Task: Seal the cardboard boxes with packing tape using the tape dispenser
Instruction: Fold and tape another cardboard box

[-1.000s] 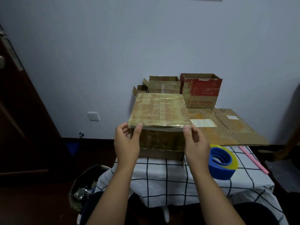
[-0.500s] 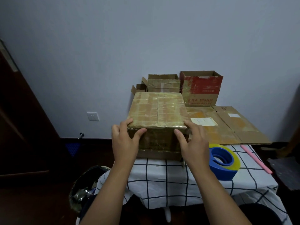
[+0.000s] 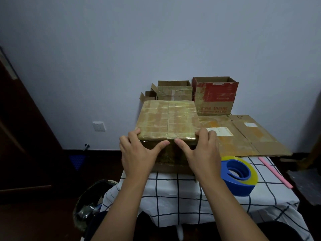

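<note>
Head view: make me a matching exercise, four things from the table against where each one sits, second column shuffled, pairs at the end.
Things:
1. taped box
2. tape dispenser
3. red box
4. pink stick

Places:
A. at the back by the wall, open on top
B. near the table's right edge
C. between both hands, at the front
D. on the checked cloth, right of the right hand

Pairs: 1-C, 2-D, 3-A, 4-B

left hand [image 3: 137, 156], right hand [image 3: 203, 153], thumbs nearly meeting

A pale wall [image 3: 121, 49] with a white socket [image 3: 98, 126] meets a dark door [image 3: 26, 136].
</note>
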The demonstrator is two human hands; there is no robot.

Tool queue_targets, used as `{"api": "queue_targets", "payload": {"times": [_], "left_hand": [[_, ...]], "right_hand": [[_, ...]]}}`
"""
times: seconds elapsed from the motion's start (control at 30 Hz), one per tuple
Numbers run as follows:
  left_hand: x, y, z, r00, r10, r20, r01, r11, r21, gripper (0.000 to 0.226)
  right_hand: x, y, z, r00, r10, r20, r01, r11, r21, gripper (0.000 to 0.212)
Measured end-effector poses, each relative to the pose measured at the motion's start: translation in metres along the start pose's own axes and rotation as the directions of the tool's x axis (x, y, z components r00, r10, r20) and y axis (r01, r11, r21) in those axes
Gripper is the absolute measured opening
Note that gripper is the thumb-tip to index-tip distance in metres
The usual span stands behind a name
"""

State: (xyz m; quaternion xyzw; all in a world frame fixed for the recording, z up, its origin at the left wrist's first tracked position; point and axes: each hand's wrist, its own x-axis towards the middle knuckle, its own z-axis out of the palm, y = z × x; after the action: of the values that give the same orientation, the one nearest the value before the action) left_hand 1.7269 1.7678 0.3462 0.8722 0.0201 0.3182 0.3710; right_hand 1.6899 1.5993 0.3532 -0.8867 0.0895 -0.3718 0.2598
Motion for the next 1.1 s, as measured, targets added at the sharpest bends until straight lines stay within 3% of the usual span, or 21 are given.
{"api": "queue_targets", "payload": {"times": [0.3, 0.4, 0.47, 0.53, 0.6, 0.67, 0.83, 0.97, 1.07, 1.1], "left_hand": [[-0.002, 0.001, 0.002, 0.998, 0.01, -0.055, -0.006, 0.998, 0.07, 0.101], [-0.003, -0.009, -0.004, 0.997, -0.033, 0.069, 0.044, 0.985, -0.166, 0.09], [-0.003, -0.019, -0.01, 0.986, -0.101, 0.132, 0.146, 0.906, -0.398, 0.075], [-0.005, -0.026, -0.013, 0.977, -0.169, 0.128, 0.211, 0.832, -0.513, 0.058], [-0.005, -0.029, -0.013, 0.982, -0.176, 0.073, 0.189, 0.852, -0.488, 0.029], [-0.003, -0.028, -0.011, 0.982, -0.187, 0.04, 0.184, 0.864, -0.47, 0.009], [0.001, -0.034, -0.015, 0.98, -0.163, 0.115, 0.199, 0.827, -0.525, 0.008], [0.001, -0.03, -0.014, 0.974, -0.219, 0.056, 0.215, 0.825, -0.522, 0.009], [-0.005, -0.023, -0.01, 0.964, -0.267, 0.004, 0.227, 0.81, -0.541, 0.008], [-0.008, -0.023, -0.01, 0.965, -0.263, -0.001, 0.219, 0.806, -0.551, 0.006]], "right_hand": [[0.006, -0.004, 0.003, 0.999, -0.003, 0.034, 0.007, 0.993, -0.118, 0.066], [0.007, 0.014, -0.006, 0.985, -0.009, 0.17, -0.005, 0.996, 0.083, 0.064], [0.008, 0.03, -0.015, 0.972, -0.045, 0.229, -0.022, 0.96, 0.279, 0.062], [0.007, 0.041, -0.02, 0.971, -0.086, 0.223, -0.012, 0.914, 0.405, 0.041], [0.007, 0.044, -0.019, 0.974, -0.11, 0.198, 0.014, 0.901, 0.433, 0.028], [0.006, 0.043, -0.016, 0.977, -0.103, 0.189, 0.012, 0.904, 0.428, 0.03], [0.003, 0.05, -0.021, 0.973, -0.107, 0.207, -0.006, 0.878, 0.479, 0.033], [-0.005, 0.046, -0.018, 0.98, -0.008, 0.197, -0.106, 0.821, 0.562, 0.037], [-0.014, 0.042, -0.012, 0.983, 0.1, 0.157, -0.177, 0.769, 0.614, 0.009], [-0.017, 0.042, -0.01, 0.983, 0.099, 0.155, -0.175, 0.759, 0.627, 0.012]]}}
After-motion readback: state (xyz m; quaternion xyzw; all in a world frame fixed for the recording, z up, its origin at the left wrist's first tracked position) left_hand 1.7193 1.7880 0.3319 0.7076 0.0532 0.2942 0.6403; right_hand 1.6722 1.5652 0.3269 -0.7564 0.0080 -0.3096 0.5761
